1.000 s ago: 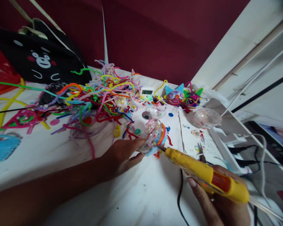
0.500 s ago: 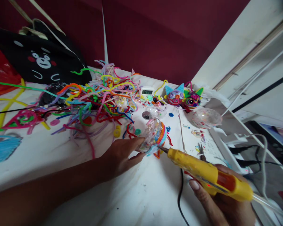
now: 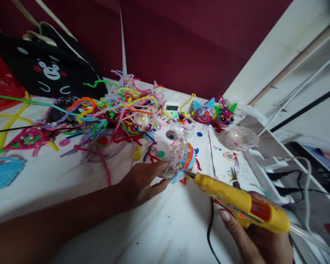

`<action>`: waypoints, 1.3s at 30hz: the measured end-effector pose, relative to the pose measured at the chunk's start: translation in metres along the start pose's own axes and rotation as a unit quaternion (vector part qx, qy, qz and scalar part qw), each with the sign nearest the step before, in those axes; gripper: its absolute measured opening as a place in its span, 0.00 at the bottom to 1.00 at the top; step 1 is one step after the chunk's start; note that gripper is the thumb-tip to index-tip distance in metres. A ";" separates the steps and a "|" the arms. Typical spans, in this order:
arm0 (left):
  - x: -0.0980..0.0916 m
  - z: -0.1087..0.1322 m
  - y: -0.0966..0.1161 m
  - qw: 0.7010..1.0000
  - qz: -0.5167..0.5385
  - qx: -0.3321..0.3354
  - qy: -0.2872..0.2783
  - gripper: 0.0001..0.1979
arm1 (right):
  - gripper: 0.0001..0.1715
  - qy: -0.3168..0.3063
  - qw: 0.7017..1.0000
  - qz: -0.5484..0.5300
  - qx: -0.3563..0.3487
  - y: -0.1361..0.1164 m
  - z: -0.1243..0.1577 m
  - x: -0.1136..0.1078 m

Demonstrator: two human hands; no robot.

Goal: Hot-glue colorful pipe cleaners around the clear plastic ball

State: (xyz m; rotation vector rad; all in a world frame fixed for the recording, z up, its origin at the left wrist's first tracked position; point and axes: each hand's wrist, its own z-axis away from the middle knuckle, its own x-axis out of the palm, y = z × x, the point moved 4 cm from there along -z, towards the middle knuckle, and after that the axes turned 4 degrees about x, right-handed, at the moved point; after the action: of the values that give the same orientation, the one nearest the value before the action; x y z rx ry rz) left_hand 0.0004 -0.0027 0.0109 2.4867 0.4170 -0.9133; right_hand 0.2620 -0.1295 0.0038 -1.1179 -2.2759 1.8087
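showing bear face: black bag (image 3: 48, 69)

There is one view, from a camera worn on the person's head, looking forward and steeply down over a white table (image 3: 71, 183) toward a dark red wall (image 3: 181, 44). It sits close to the work, with both forearms entering from the lower edge. The right side appears stretched, probably by a wide lens.

Left hand (image 3: 143, 181) steadies ball (image 3: 178, 158); right hand (image 3: 253, 234) grips glue gun (image 3: 236, 201)
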 end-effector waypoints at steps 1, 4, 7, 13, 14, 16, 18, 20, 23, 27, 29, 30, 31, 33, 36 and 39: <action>0.000 0.000 0.000 1.000 -0.003 0.006 0.001 0.11 | 0.27 0.000 1.000 0.011 0.001 0.001 -0.001 -0.001; 0.000 -0.001 0.001 0.999 -0.012 0.019 0.023 0.11 | 0.28 -0.013 0.999 0.033 0.022 0.003 -0.003 -0.002; 0.000 0.000 0.001 0.999 -0.007 0.026 0.035 0.10 | 0.31 -0.031 0.998 0.003 0.057 0.002 -0.006 0.000; 0.002 0.000 0.001 0.998 -0.003 0.036 0.044 0.09 | 0.28 -0.091 0.992 -0.041 0.078 -0.006 -0.011 0.006; 0.002 0.001 0.000 0.998 -0.006 0.036 0.048 0.09 | 0.28 -0.101 0.991 -0.042 0.079 -0.006 -0.011 0.007; 0.001 0.001 0.001 0.997 -0.008 0.041 0.061 0.09 | 0.27 -0.107 0.990 -0.044 0.087 -0.006 -0.011 0.007; 0.001 0.001 0.001 0.997 -0.008 0.039 0.060 0.09 | 0.27 -0.103 0.988 -0.054 0.098 -0.005 -0.011 0.007; 0.002 0.002 0.001 0.999 -0.007 0.029 0.036 0.10 | 0.26 -0.096 0.987 -0.061 0.113 -0.006 -0.010 0.008; 0.002 0.002 0.001 1.000 -0.011 0.020 0.009 0.10 | 0.24 -0.090 0.984 -0.066 0.138 -0.012 -0.009 0.011; 0.000 0.001 0.001 0.999 -0.017 0.043 0.019 0.12 | 0.25 -0.096 0.979 -0.058 0.172 -0.022 -0.009 0.016; -0.001 0.001 0.002 0.998 -0.022 0.051 0.024 0.14 | 0.25 -0.099 0.975 -0.053 0.191 -0.024 -0.008 0.018; -0.002 0.000 0.002 0.998 -0.026 0.052 0.024 0.13 | 0.24 -0.099 0.973 -0.053 0.200 -0.025 -0.007 0.018; -0.002 0.000 0.002 0.998 -0.031 0.054 0.024 0.13 | 0.24 -0.096 0.972 -0.052 0.208 -0.024 -0.007 0.017; -0.003 0.000 0.002 0.997 -0.039 0.066 0.025 0.12 | 0.25 -0.109 0.970 -0.052 0.213 -0.020 -0.008 0.016; -0.004 0.000 0.003 0.995 -0.036 0.091 0.028 0.11 | 0.26 -0.144 0.967 -0.048 0.203 -0.012 -0.009 0.014; -0.002 0.000 0.002 0.994 -0.031 0.101 0.027 0.10 | 0.26 -0.137 0.970 -0.033 0.196 -0.006 -0.010 0.010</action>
State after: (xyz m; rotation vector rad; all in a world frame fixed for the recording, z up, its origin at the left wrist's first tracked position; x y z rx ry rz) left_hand -0.0006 -0.0046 0.0132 2.7015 0.4399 -0.9573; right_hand 0.2559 -0.1161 0.0084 -0.7592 -1.9104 2.3702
